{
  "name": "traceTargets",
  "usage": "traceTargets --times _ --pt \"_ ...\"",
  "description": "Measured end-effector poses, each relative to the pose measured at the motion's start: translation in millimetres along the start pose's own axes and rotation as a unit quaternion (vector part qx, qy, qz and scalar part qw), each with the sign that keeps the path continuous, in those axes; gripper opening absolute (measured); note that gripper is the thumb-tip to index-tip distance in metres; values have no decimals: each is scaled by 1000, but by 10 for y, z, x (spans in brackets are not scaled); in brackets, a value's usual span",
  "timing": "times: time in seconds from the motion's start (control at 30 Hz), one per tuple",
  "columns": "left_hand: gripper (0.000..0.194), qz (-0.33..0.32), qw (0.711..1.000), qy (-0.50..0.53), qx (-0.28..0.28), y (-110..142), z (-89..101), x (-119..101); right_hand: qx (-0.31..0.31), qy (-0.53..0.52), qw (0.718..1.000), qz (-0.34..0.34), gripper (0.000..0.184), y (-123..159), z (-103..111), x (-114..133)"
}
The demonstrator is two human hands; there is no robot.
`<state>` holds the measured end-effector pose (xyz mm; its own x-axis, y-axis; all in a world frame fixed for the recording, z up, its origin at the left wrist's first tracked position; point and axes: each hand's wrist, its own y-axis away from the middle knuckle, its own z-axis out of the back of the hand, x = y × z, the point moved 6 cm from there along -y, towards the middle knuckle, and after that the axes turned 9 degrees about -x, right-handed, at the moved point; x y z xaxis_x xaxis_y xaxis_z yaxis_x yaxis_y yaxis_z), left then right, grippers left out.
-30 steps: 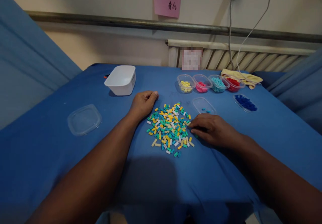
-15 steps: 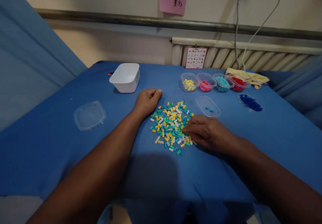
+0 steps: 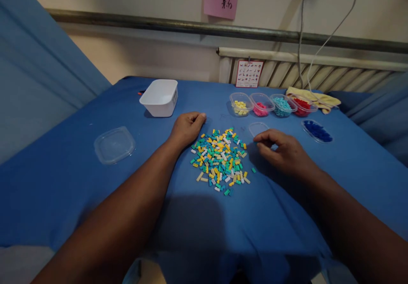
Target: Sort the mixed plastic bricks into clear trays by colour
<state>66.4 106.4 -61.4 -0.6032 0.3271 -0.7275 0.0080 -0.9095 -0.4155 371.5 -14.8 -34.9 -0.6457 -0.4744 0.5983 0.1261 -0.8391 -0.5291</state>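
A loose pile of small toy building bricks (image 3: 219,158) in yellow, green, teal, white and beige lies on the blue cloth. Left of its far edge, my left hand (image 3: 188,127) rests on the cloth with fingers curled in; no object shows in it. My right hand (image 3: 282,150) hovers to the right of the pile, thumb and forefinger pinched. Anything between those fingertips is too small to make out. Behind them is a clear plastic lid (image 3: 257,127), partly covered by the hand. One green brick (image 3: 253,170) lies apart, right of the pile.
At the back right stand clear tubs of yellow (image 3: 240,107), pink (image 3: 260,109), light blue (image 3: 282,106) and red bricks (image 3: 302,106). Dark blue pieces (image 3: 317,131) fill a shallow lid nearby. A white bin (image 3: 161,99) and another clear lid (image 3: 114,145) are on the left.
My right hand has lifted off the pile's right side and moved right and away from me, over the near part of the clear lid. My left hand has stayed put.
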Motion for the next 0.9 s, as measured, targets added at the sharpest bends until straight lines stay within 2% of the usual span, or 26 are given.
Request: traceTargets --times 0.07,0.17,0.27,0.53,0.73,0.8,0.9 --pt "52 -2 1000 -1 -1 -1 5 -7 -37 47 998 -21 21 -34 116 -193" --pt "50 -1 1000 2 0 -6 6 -10 -54 95 993 -44 25 -61 230 -440" --pt "50 -2 1000 3 0 -12 3 -10 -62 122 990 -39 24 -67 271 -531" --pt "49 -2 1000 -5 0 -10 -2 -11 -30 147 988 44 20 -33 102 -322" --pt "49 -4 1000 -3 1 -2 2 -29 -60 159 984 46 18 -60 151 -264" --pt "49 -3 1000 -4 -1 -1 4 -31 -37 111 990 72 19 -51 60 -129" --pt "49 -3 1000 -4 0 0 3 -32 44 26 991 123 22 15 -166 133"
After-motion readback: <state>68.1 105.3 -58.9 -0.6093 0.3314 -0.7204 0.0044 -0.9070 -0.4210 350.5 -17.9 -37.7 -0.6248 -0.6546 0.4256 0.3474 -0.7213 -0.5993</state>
